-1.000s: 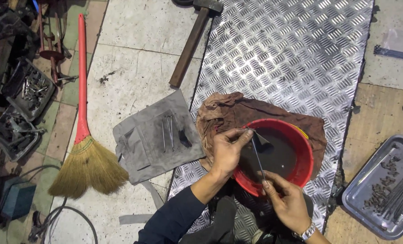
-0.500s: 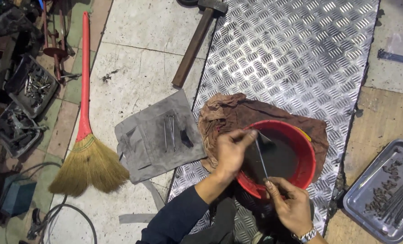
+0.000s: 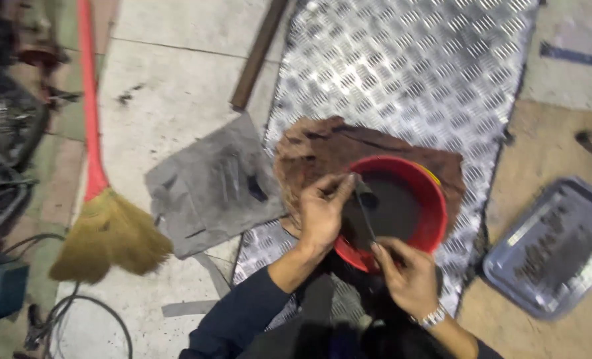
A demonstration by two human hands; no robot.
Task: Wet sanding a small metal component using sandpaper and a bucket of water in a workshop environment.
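A red bowl (image 3: 435, 213) with dark liquid sits on a brown rag (image 3: 322, 149) spread over a chequered metal plate (image 3: 409, 73). Over the bowl's near side both hands hold one thin dark metal rod (image 3: 364, 216). My left hand (image 3: 322, 213) pinches its far end with fingers and thumb. My right hand (image 3: 409, 276), with a watch at the wrist, grips the near end. The picture is blurred, so finer detail of the rod does not show.
A grey cloth (image 3: 209, 186) with small dark parts lies left of the plate. A red-handled broom (image 3: 100, 199) lies further left, beside cluttered tools and cables. A metal tray (image 3: 555, 249) of small parts sits at the right. A wooden handle (image 3: 259, 53) lies at the top.
The view has shifted and blurred. Both hands stay on the rod over the bowl, about where they were.
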